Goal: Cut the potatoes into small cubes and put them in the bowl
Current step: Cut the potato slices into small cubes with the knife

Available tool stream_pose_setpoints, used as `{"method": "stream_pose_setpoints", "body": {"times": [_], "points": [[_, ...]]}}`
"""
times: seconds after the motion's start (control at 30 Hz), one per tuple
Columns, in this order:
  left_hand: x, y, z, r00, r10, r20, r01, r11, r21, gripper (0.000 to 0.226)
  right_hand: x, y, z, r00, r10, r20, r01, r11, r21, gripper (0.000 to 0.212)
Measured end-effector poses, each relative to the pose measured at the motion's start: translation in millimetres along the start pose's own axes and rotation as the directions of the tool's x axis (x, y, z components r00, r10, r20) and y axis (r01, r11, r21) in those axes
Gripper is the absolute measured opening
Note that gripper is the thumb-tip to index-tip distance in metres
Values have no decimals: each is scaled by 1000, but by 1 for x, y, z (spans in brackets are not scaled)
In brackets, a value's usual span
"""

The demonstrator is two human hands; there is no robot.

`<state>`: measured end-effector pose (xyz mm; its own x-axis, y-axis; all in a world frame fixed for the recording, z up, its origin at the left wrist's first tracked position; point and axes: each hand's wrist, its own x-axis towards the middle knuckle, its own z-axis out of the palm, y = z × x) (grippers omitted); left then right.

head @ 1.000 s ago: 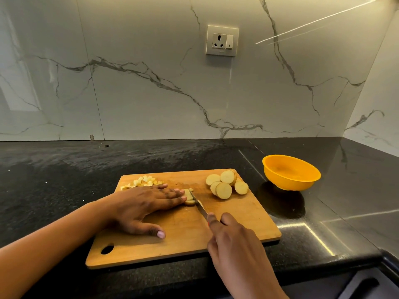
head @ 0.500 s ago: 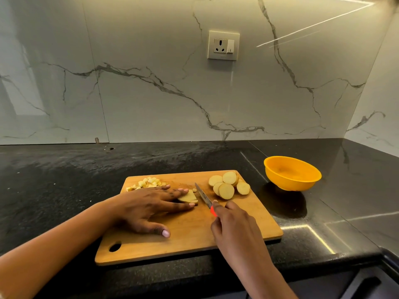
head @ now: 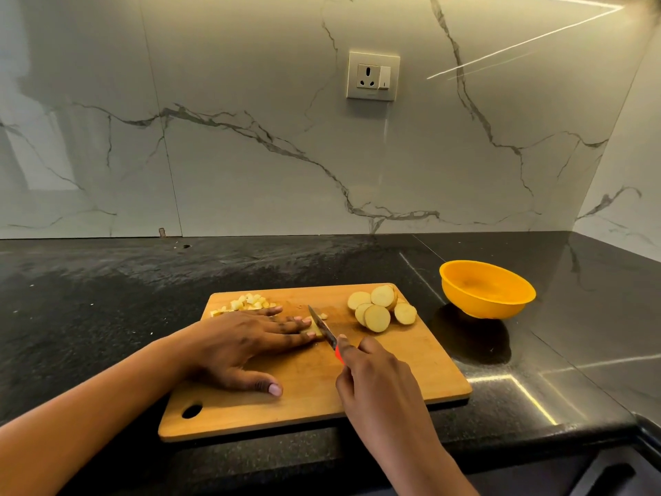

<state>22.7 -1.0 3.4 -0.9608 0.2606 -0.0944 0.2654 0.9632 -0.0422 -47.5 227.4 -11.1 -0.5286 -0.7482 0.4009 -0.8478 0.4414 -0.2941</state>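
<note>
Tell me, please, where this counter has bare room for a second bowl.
The counter is bare left of the cutting board and behind it up to the wall. The board's far half is crowded: cubes, left hand, knife, slices; the bowl stands to its right.

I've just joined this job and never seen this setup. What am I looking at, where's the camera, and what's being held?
No machine here: two bare hands of a person, filmed by one head-worn camera looking down. The left hand lies flat on the wooden cutting board, fingers pressing a potato piece. The right hand holds a knife, blade beside that piece. On the board lie potato cubes and round slices. An orange bowl stands on the black counter, right of the board.
</note>
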Motion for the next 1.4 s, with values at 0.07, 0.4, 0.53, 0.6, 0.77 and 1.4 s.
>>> {"method": "stream_pose_setpoints", "body": {"times": [0.07,0.4,0.53,0.6,0.77,1.4], "points": [[0,0,0,1000,-12,5,12,1000,-17,85,0,0,1,1000,1,13,-1,1000,-7,49],[1,-1,-1,1000,10,-8,-10,1000,-23,84,22,-27,-1,972,25,234,17,984,-178,34],[1,-2,0,1000,-2,3,2,1000,-11,83,11,-18,-8,973,-16,230,53,986,-156,41],[1,-3,1,1000,-2,7,2,1000,0,86,-4,-14,-13,974,-45,223,76,988,-136,48],[-1,-2,2,1000,13,-28,-13,1000,1,82,-15,-6,-20,987,-26,161,34,998,-47,50],[-7,-6,3,998,-9,-61,10,1000,12,76,2,-15,-2,998,-25,63,27,999,-39,49]]}}
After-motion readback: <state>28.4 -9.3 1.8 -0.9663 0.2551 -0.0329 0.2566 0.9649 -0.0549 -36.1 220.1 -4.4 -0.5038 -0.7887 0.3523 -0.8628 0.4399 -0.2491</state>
